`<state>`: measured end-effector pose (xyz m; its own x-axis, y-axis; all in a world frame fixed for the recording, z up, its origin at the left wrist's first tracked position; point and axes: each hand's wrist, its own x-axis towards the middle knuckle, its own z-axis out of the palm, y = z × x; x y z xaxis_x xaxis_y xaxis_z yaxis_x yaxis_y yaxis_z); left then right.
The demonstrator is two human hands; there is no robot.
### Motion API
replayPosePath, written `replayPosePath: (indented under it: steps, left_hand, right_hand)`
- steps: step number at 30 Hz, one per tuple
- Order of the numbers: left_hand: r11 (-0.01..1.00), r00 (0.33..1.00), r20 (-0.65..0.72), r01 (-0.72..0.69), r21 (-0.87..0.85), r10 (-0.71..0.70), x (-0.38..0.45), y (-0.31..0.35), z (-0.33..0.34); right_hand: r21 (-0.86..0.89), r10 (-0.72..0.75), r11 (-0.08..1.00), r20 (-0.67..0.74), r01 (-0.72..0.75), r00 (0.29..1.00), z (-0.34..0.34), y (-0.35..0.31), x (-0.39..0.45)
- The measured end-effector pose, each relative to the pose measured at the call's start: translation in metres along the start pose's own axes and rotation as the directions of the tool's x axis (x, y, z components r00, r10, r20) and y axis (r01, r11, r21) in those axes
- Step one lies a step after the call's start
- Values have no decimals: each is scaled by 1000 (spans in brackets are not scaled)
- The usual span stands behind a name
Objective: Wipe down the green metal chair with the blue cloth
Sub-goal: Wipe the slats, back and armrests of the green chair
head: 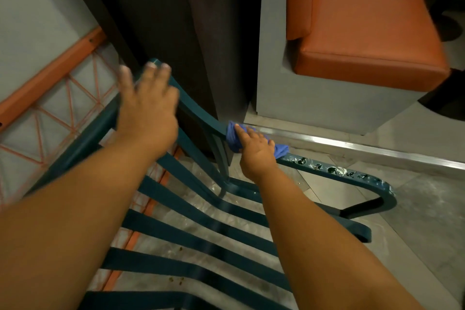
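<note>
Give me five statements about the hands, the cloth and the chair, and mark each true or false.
1. The right hand presses the blue cloth onto the chair's armrest. True.
2. The left hand holds a second cloth. False: it holds no cloth and rests on the top of the chair back.
3. The armrest beyond the cloth carries wet blotches. True.
4. The chair seat is one solid panel. False: it is made of slats, and the floor shows between them.
5. The orange bench is behind the left hand. False: it is at upper right, beyond the right hand.
</note>
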<state>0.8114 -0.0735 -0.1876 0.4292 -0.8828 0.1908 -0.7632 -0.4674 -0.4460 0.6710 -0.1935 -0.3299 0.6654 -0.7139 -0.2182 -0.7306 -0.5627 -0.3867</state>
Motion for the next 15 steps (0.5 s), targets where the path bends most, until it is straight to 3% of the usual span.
replayPosePath:
  steps: [3,7,9,13,15]
  left_hand:
    - [969,955,194,-196,-152,224,-2,49,19]
    - [962,826,496,-201,-184,268,-4,85,41]
    - [970,805,540,-193,-151,244,-4,93,41]
    - [980,804,560,-167,-108,199,-4,103,34]
    - [984,798,576,-151,-95,178,-5,109,35]
  right_hand:
    - [-42,-104,994,-65,102,992,11,13,-6]
    - [-62,80,995,-7,-80,997,6,16,-1]
    - [-44,95,995,28,-93,995,3,7,-1]
    - [-61,-90,995,-80,85,993,10,27,-19]
    - [-72,-74,995,-104,67,992,12,42,-20]
